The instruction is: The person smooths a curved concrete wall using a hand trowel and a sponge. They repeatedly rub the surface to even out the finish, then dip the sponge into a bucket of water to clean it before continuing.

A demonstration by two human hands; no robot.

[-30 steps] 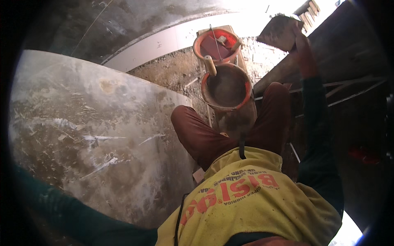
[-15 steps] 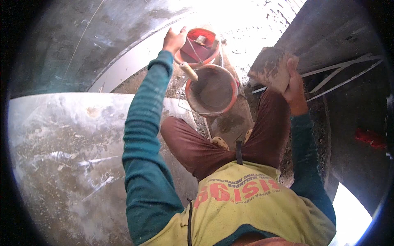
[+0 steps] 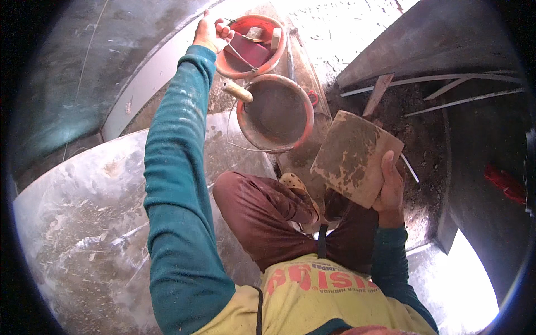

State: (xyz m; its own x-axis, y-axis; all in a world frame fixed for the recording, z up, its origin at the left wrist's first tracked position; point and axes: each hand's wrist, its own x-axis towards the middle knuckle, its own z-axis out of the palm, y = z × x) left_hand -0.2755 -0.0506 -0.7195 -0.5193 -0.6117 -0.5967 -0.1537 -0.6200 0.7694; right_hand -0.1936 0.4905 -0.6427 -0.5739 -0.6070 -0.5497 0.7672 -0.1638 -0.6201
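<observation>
My left hand [image 3: 213, 35] is at the left rim of the far orange-red bucket [image 3: 237, 69], its fingers curled around the wire handle. Inside that bucket are a dark red flat piece [image 3: 250, 51] and some pale blocks [image 3: 276, 38]. Closer to me stands a second bucket [image 3: 305, 134], holding grey mortar-like mix [image 3: 276, 113]. A tool's wooden handle [image 3: 237, 91] sticks out over its left rim; the rest of the tool is hidden. My right hand [image 3: 390, 187] grips a square flat board [image 3: 352, 159], smeared with mortar, by its right edge above my right thigh.
A broad grey smeared slab [image 3: 95, 223] lies to my left, and a curved grey wall [image 3: 128, 50] rises beyond it. Pale strips [image 3: 463, 100] lean at the right near a dark panel [image 3: 486, 151]. The buckets stand on a plank [image 3: 321, 100].
The board has come down and nearer to me in my right hand, turning its smeared face up. My left hand has closed on the far bucket's handle. My legs have shifted.
</observation>
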